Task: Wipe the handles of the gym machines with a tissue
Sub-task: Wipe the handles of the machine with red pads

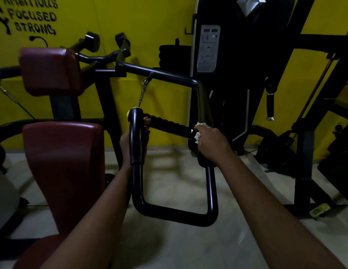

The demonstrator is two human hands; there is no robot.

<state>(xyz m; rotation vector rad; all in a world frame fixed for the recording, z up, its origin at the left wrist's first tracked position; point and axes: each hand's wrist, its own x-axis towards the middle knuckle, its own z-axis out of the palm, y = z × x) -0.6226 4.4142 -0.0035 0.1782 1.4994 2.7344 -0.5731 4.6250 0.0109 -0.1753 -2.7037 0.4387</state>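
Yellow wall, ribbed handle crosswise, right end lower, tissue held there

The pale floor carries a red-padded machine on the left and a black machine frame on the right. A small yellow-and-white piece lies at that frame's foot.

Both bare forearms stretch forward. The left hand curls its fingers round the black ribbed rubber handle, while the right hand clutches a crumpled white tissue.
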